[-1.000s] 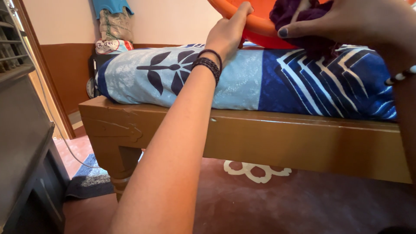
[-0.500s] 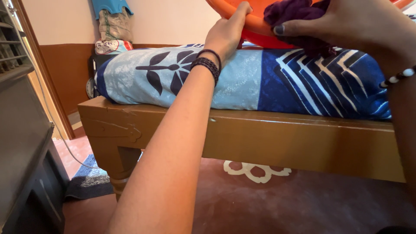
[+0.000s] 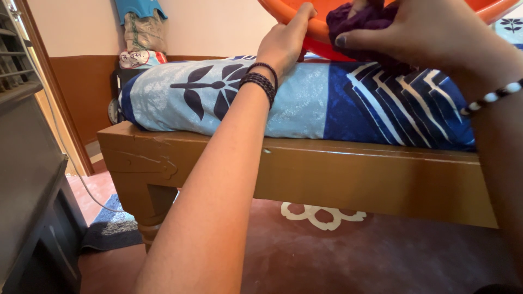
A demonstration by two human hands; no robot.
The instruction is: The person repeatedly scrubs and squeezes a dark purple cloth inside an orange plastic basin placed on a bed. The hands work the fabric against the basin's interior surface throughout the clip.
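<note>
From my head camera, my left hand [image 3: 283, 43] grips the rim of an orange tub [image 3: 305, 24] resting on the bed [image 3: 305, 103], fingers curled over its edge. My right hand [image 3: 419, 38] is closed around a dark purple cloth [image 3: 359, 19], bunched and crumpled at the tub's front edge. The tub is smooth plastic, and most of it is cut off by the top of the frame. I cannot see what lies inside it.
</note>
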